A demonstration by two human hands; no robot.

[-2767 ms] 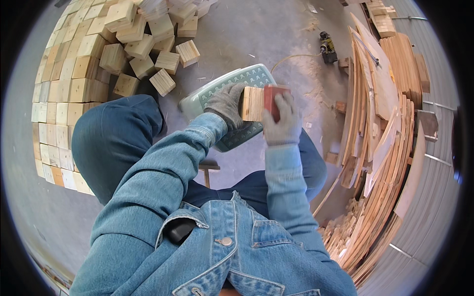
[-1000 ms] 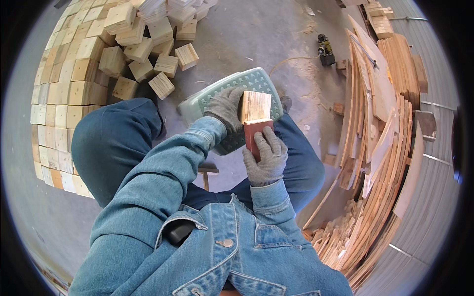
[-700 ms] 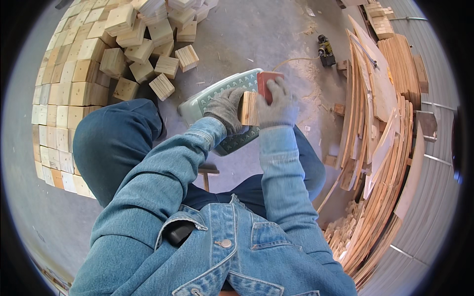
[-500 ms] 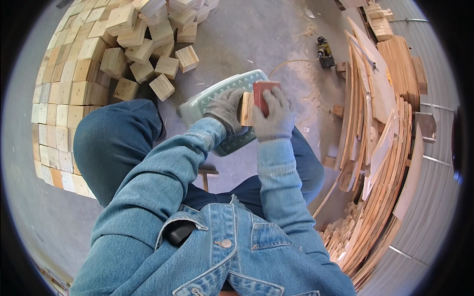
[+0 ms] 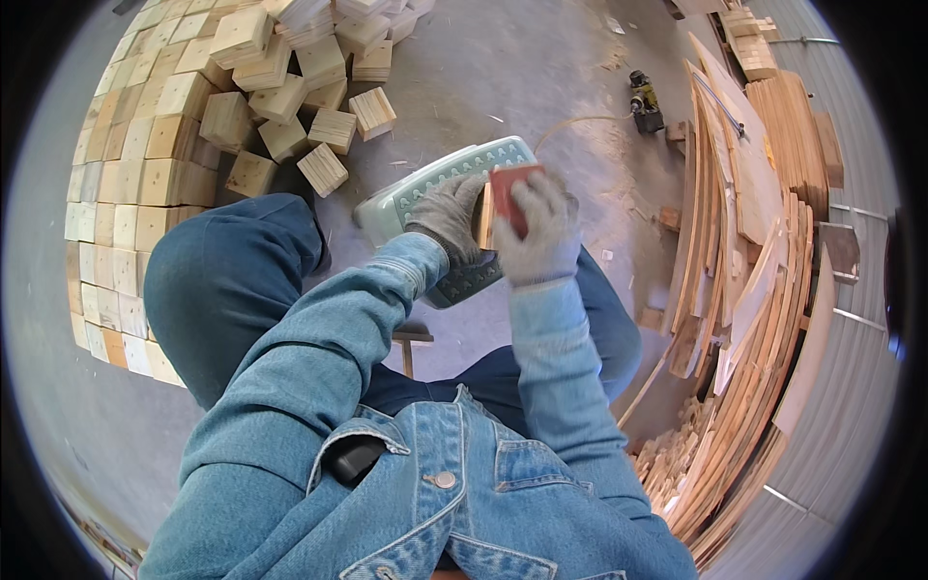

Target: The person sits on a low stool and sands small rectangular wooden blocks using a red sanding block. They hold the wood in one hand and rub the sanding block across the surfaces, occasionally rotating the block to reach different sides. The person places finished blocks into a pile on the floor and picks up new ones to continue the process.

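Note:
My left hand (image 5: pixel 448 220), in a grey knit glove, grips a pale wooden block (image 5: pixel 486 217) from its left side. Only a narrow face of that block shows between my two hands. A flat reddish-brown sanding block (image 5: pixel 511 186) is held in my gloved right hand (image 5: pixel 541 230), fingers bent over it, against the right side of the wood. Both hands are over a pale green plastic basket (image 5: pixel 394 201) with a perforated surface, between my knees. How firmly the sanding block touches the wood is hidden by my right hand.
Stacked wooden blocks (image 5: pixel 124 217) fill the left, with loose blocks (image 5: pixel 324 169) heaped beside them. A cordless drill (image 5: pixel 645 104) stands on the floor at the far right. Boards and strips (image 5: pixel 768 319) are piled along the right. Sawdust and scraps dot the concrete floor.
The wooden block has turned, so less of its face shows. My right hand and the sanding block have shifted slightly over it. The whole view has moved a little.

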